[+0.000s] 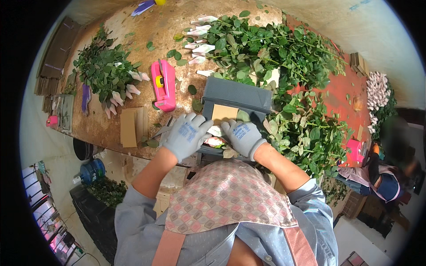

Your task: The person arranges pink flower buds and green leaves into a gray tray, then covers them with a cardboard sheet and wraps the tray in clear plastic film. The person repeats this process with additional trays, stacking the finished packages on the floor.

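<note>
In a grey work glove, my left hand (186, 134) is bent closed at the left side of a pink-and-white rose bloom (214, 142). My right hand (243, 136), gloved the same way, closes in from the other side, its thumb against a white wrapped bloom (216, 131). The fingertips are partly hidden. Behind the blooms stands a tan cardboard piece (224, 112), against a dark grey box-like stand (237, 94) at the table's near edge. A loose green leaf lies beside the cardboard.
A pink tape dispenser (163, 86) stands left of the stand. Cardboard sheets (129, 127) lie near the front edge. Sleeved roses (106, 73) lie at left, and a large leafy rose pile (270, 48) fills the right. Another person (377, 177) is at far right.
</note>
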`<state>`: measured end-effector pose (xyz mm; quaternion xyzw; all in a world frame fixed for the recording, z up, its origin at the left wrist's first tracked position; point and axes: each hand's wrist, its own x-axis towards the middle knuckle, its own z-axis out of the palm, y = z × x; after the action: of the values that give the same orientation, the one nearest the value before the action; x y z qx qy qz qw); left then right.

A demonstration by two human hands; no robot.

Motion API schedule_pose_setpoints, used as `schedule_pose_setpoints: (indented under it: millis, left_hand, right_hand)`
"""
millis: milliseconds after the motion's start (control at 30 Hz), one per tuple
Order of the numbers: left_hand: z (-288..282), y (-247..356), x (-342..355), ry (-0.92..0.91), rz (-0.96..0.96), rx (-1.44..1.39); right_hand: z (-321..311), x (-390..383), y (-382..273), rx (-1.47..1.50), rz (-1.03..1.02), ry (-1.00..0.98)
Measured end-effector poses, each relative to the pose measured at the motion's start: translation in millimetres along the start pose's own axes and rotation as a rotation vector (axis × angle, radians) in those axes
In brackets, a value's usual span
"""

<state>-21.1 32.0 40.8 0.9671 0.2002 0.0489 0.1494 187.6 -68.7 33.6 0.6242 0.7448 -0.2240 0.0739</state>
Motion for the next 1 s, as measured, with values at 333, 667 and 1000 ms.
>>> schedule_pose_setpoints:
  millis: [333,667,1000]
  left_hand:
    - [14.3,-22.8,23.7,-0.254,0.341,0.331]
    - [-42.0,-66.6,3.6,-0.416,-0.076,0.485]
    - [20.7,23.8,-24.4,-0.014,0.263,0.08]
  right_hand:
    - [10.3,3.9,12.2,0.126,-0.044,0.106]
    - [11.2,8.5,5.4,0.066,-0.056,0.069]
    - [5.6,8.5,-2.2,0.013,-0.116,0.017]
